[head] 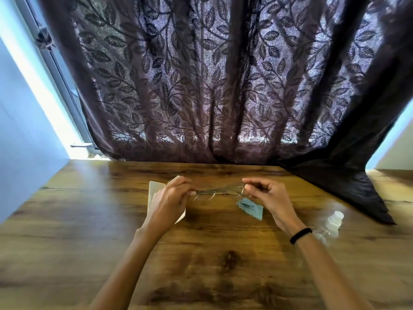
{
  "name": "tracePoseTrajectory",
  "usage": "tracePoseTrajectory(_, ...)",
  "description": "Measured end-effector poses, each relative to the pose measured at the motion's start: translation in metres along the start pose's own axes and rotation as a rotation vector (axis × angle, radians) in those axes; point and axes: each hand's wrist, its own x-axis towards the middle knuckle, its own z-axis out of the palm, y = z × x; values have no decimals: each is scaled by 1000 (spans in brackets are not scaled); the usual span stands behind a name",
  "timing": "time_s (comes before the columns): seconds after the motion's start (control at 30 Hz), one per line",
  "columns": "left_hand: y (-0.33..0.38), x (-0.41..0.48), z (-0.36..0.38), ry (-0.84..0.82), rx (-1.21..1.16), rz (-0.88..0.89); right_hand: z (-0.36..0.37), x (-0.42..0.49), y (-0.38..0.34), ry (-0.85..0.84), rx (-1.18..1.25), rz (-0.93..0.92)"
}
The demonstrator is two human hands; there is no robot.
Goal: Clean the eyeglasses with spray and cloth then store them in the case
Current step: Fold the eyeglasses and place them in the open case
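The pale case (156,191) lay on the desk (212,260) under your left grip (169,201), mostly hidden by it; whether it stood open, or held anything, could not be told. To the right, near your right wrist, a clear bottle (333,221) with a white cap showed only as a blur on the wood, its contents impossible to make out.

The glasses (215,191) were thin-rimmed, with clear lenses through which the grain of the desk showed. They stretched crosswise between your two grips, seemingly held just above the desk. Your left grip pinched the frame's left end, fingers curled round it. Your right grip (268,195) pinched the right end between thumb and fingertips.

A small teal cloth (250,208) with a zigzag edge lay flat on the desk just below the frame's right end, beside your right palm. A black band (300,235) circled your right wrist. A dark curtain (223,74) patterned with leaves hung behind the desk's far edge.
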Motion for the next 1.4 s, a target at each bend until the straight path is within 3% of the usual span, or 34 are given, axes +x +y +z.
tracePoseTrajectory(0.23,6,-28,-16,215,57,-178,37,16,-3,-40,131,54)
tracePoseTrajectory(0.43,-1,-54,-26,386,109,-184,83,37,-2,-95,282,96)
tracePoseTrajectory(0.63,-13,-73,-20,484,185,-135,119,63,0,-157,220,147)
tracePoseTrajectory(0.97,-17,-68,3,377,413,175,164,104,1,-285,-118,52)
tracePoseTrajectory(1.4,-35,-66,26,158,395,209,172,115,38,-289,-232,11)
